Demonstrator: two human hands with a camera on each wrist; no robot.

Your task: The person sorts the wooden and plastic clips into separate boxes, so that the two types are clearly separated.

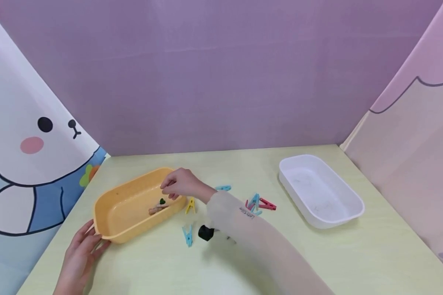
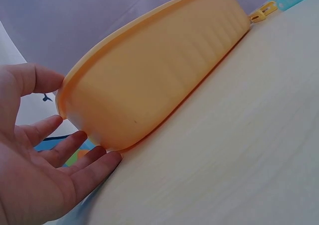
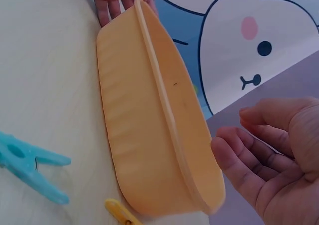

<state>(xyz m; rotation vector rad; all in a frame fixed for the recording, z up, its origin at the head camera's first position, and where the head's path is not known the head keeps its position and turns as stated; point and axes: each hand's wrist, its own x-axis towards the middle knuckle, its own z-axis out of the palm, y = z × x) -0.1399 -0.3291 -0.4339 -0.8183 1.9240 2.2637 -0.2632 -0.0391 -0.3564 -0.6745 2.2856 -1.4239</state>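
My left hand point(image 1: 79, 256) touches the near left end of a yellow-orange plastic basin point(image 1: 119, 235), its fingertips against the outer wall and rim. Over the basin's right end hovers my right hand point(image 1: 182, 183), fingers loosely bent. The right wrist view shows a gap between thumb and fingers with nothing in it. Inside the basin, below that hand, lie small brownish pieces point(image 1: 156, 210) and a dark green bit point(image 1: 162, 201), too small to identify. A yellow clothespin point(image 1: 190, 205) lies beside the basin, and a light blue clothespin point(image 1: 187, 236) lies nearer the front.
Red clothespins point(image 1: 268, 205) and blue clothespins point(image 1: 256, 200) lie clustered mid-table, with another blue clothespin point(image 1: 223, 188) behind. A black object point(image 1: 206, 232) sits by the right forearm, which partly hides small things. A white basin point(image 1: 319, 223) stands at the right.
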